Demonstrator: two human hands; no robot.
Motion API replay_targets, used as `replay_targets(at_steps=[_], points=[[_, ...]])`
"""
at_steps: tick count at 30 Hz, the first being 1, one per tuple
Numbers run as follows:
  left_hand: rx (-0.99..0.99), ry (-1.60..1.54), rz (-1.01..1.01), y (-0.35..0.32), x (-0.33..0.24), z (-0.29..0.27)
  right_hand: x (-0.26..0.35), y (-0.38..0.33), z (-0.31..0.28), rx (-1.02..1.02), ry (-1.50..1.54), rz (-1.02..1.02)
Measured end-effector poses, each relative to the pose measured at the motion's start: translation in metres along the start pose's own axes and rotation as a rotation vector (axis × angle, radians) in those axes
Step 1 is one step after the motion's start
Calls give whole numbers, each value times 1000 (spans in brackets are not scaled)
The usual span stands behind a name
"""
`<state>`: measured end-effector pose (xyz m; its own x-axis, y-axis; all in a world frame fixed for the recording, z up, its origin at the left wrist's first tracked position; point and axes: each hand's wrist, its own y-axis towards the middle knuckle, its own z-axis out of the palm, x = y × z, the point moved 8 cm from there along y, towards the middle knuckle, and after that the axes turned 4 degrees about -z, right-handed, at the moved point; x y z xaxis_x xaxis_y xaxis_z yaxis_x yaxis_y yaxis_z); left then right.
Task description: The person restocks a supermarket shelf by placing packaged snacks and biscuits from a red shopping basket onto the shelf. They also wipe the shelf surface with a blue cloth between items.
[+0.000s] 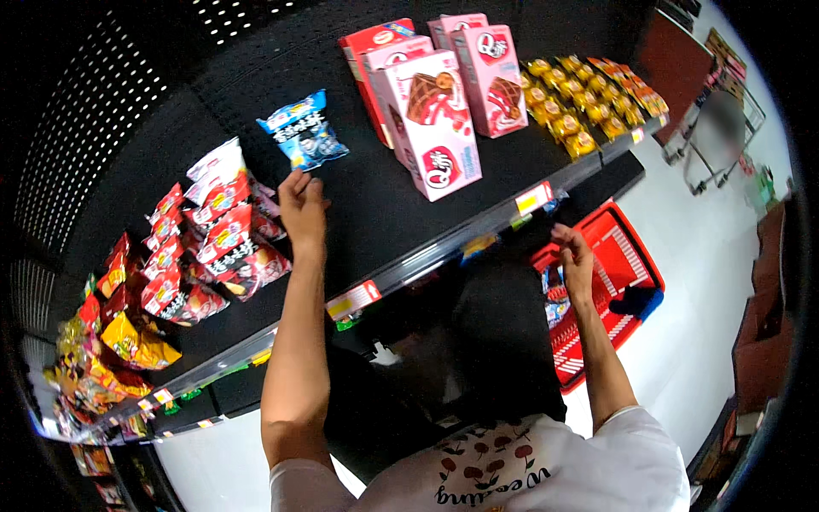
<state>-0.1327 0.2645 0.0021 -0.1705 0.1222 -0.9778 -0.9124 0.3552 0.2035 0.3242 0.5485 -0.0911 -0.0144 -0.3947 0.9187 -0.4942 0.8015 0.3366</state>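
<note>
A small blue snack bag (304, 135) stands by itself on the black shelf (354, 226). My left hand (303, 205) reaches over the shelf, its fingertips at the bag's lower edge, slightly bent and apart; whether they touch it I cannot tell. Left of that hand are rows of red-and-white snack bags (226, 235). To its right stand pink boxes (435, 128) with a red box (367, 85) behind. My right hand (577, 260) hangs past the shelf's front edge, fingers loosely bent and apart with nothing visible in them, above a red shopping basket (627, 247).
Gold-wrapped snacks (580, 102) fill the shelf's far right. Yellow snack bags (136, 341) crowd its left end. Price tags (534, 198) line the front rail. Small packs (556, 294) lie in the basket. A cart (721, 136) stands on the white floor at right.
</note>
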Motion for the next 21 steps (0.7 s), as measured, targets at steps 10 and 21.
replay_targets(at_steps=[10,21], points=[[-183,136,133,40,17,-12,253,57,249,497,324,-253],[-129,239,145,63,33,-6,151,162,405,298,147,-161]])
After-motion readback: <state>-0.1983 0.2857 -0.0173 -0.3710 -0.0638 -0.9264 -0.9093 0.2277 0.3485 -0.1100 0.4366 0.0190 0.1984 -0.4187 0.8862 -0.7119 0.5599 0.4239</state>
